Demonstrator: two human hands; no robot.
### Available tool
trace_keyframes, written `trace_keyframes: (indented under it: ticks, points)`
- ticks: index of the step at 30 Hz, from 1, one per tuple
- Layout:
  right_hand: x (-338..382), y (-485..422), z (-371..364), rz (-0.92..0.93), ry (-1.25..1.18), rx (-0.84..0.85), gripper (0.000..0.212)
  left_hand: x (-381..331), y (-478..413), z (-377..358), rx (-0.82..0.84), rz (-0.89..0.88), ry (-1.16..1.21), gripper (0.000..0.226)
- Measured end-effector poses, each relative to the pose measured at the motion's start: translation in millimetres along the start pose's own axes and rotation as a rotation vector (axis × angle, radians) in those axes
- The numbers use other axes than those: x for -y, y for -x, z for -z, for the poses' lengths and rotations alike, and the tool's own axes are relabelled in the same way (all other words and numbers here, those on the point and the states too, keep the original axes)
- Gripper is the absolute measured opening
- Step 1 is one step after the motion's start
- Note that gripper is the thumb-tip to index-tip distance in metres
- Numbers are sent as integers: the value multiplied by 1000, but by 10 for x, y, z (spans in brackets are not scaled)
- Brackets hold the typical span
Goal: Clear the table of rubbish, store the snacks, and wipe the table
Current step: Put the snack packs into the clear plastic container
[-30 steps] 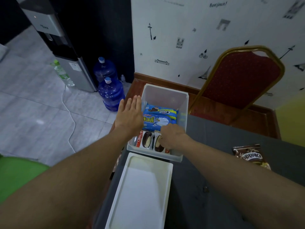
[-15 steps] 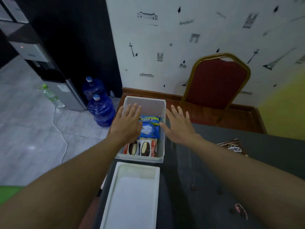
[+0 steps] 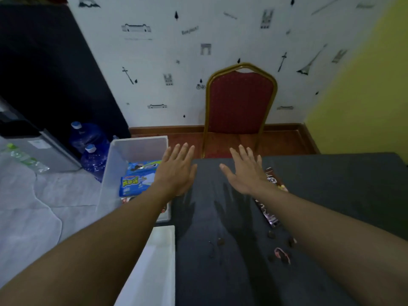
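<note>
A clear plastic storage box [image 3: 123, 151] stands at the dark table's [image 3: 342, 184] left edge. Inside it lie blue snack packets [image 3: 136, 180] and, partly hidden by my arm, red-and-white packets. My left hand [image 3: 176, 171] hovers flat with straight fingers over the box's right rim, holding nothing. My right hand [image 3: 245, 171] is spread flat above the table, empty. A brown chocolate snack packet [image 3: 268, 208] lies on the table, partly under my right forearm. Dark crumbs [image 3: 220, 241] and a pink scrap [image 3: 281, 253] are scattered nearer to me.
The box's white lid [image 3: 154, 268] lies at the table's near left. A red chair with a gold frame [image 3: 240, 104] stands behind the table against the wall. Two blue water jugs [image 3: 92, 151] and a dispenser [image 3: 42, 149] stand on the floor at left.
My right hand came out of the box and moved right over the table, towards the brown packet. My left hand shifted from the box's left rim to its right rim. The view turned right.
</note>
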State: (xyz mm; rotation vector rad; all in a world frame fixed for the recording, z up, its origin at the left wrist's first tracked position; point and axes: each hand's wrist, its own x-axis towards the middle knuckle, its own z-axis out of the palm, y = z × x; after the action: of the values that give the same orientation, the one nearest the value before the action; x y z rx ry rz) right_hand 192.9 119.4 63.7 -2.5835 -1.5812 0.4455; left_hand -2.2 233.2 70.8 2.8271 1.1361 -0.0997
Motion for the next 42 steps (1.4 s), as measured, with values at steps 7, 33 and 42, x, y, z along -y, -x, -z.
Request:
trace_keyframes:
  ticks: [7,33,42]
  points:
    - [-842,199,-117,-131,-66,48,76,-779,-136,-430,156,-70,93,63]
    - [-1985,150,-663,-410,-410,281,56,-1661,-80,-1707,619,-5,88,80]
    - [-1971,193,-495,-426,-609,316,32,-1617,-181,-1520,687,-64,87,77]
